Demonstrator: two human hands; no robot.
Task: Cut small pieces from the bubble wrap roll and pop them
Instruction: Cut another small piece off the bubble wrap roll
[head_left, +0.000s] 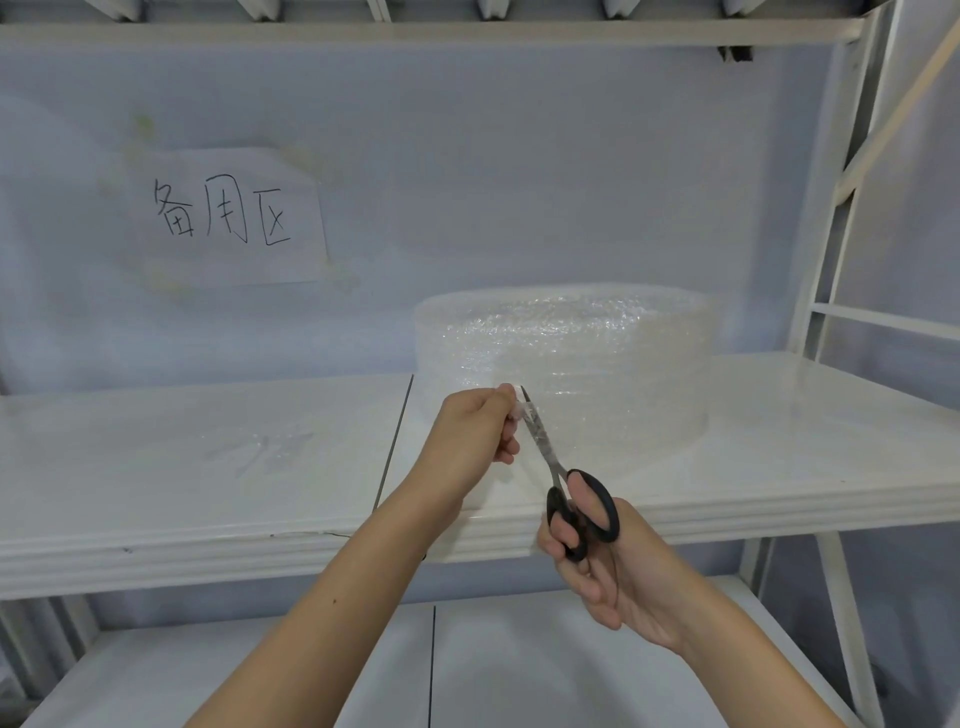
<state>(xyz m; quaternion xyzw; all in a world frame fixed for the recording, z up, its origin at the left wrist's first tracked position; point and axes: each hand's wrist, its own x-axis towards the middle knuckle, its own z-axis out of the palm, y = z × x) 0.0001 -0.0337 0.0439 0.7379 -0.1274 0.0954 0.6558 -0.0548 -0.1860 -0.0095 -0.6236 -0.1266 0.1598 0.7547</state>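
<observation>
The left hand (470, 434) pinched a bubble wrap strip (519, 415) between its fingers (506, 397). The right hand (613, 566) had fingers curled through the scissors (566, 483), blades against the strip. The bubble wrap roll (566, 358) stood behind on the shelf (208, 467).

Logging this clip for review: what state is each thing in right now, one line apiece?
bubble wrap roll: lying flat on the shelf, loose end drawn toward the person.
scissors: blades nearly closed on the wrap's loose end.
left hand: pinching the loose end beside the blades.
right hand: fingers through the black handles.
cut scraps: lying flat on the shelf, at left.
paper sign: stuck to the wall.
</observation>
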